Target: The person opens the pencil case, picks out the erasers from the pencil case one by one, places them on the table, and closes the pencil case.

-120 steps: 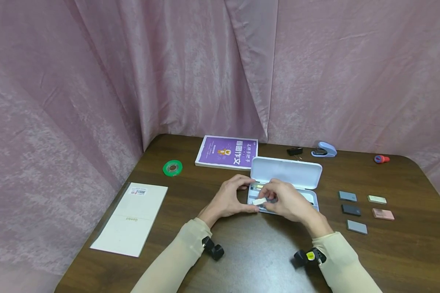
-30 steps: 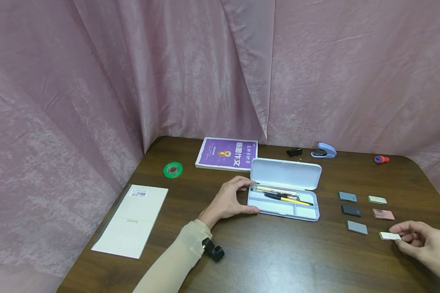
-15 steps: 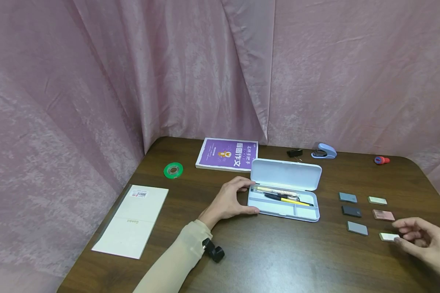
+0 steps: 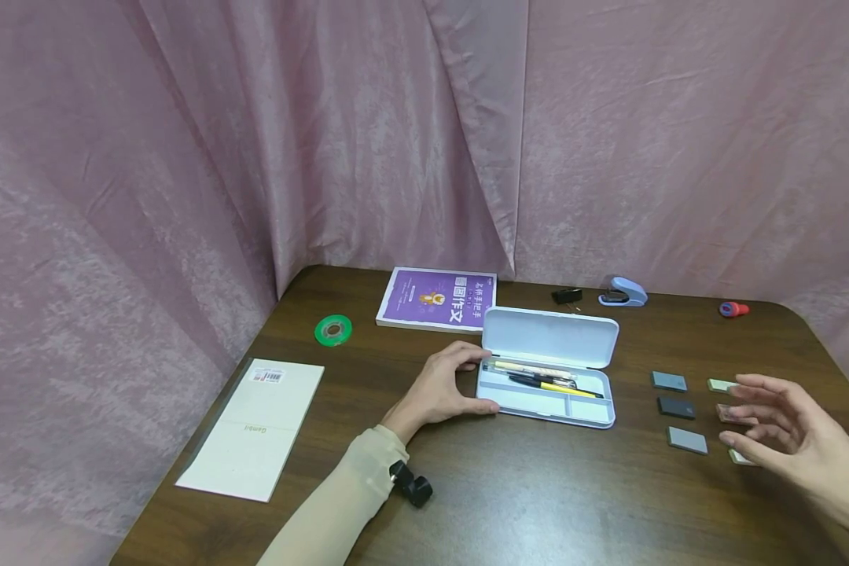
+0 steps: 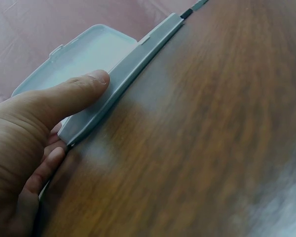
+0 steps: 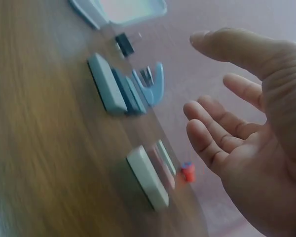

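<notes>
A pale blue pencil case (image 4: 523, 402) lies with its lid raised, holding several pens (image 4: 545, 377) in the long back compartment. My left hand (image 4: 435, 389) grips its left end, thumb along the front wall and fingers behind, as the left wrist view also shows. My right hand (image 4: 795, 436) hovers over the right side of the table, fingers spread and holding nothing. Below it lies a white eraser-like block (image 6: 148, 177), partly covered by the hand in the head view. A pink block (image 6: 162, 168) and a pale green-white block (image 4: 720, 385) lie behind that one.
Left of these blocks are a blue block (image 4: 669, 381), a dark block (image 4: 676, 407) and a grey block (image 4: 687, 440). Along the back are a purple book (image 4: 424, 299), black clip (image 4: 567, 296), stapler (image 4: 626, 292) and red cap-like item (image 4: 733, 309). Green tape (image 4: 344, 331) and a white pad (image 4: 255, 432) sit left.
My right hand took the white block from the pencil case to the right side, set it down before the pink one, let go and rose. My left hand stays on the case.
</notes>
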### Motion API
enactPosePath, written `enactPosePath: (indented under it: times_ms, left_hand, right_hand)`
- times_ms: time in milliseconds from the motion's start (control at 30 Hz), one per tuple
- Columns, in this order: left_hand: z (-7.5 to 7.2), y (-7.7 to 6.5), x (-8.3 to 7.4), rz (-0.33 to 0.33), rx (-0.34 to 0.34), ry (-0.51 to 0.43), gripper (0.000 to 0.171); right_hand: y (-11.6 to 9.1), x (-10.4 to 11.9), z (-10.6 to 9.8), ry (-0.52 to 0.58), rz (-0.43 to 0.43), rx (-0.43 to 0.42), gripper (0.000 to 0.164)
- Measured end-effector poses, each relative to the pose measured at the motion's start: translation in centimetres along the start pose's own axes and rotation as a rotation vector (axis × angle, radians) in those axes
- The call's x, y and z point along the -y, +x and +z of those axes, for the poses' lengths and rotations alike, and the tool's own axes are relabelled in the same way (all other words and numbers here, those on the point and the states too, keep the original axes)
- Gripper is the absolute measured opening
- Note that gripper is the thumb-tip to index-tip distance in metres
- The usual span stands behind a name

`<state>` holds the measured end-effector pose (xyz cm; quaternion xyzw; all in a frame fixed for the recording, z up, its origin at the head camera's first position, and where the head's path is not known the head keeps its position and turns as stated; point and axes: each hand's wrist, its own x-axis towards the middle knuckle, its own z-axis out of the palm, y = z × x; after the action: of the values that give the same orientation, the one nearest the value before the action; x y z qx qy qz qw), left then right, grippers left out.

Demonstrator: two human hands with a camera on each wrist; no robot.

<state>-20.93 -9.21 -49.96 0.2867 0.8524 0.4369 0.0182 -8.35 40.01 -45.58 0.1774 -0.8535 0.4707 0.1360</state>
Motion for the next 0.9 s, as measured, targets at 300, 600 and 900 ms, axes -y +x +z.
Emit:
enactPosePath:
  times_ms: [300, 600, 900]
  left_hand:
    - [0.0, 0.0, 0.1, 0.011, -0.006, -0.025, 0.085]
    - [0.1, 0.0, 0.2, 0.005, -0.007, -0.037, 0.086]
    - [0.0, 0.0, 0.1, -0.035, -0.011, -0.085, 0.086]
  right_hand:
    - [2.8, 2.1, 2.8, 0.097, 0.006, 0.072, 0.121]
    - [5.4, 2.5, 6.2, 0.21, -0.025, 0.124, 0.127]
    - [6.4, 1.5, 9.0, 0.218, -0.002, 0.175, 0.13]
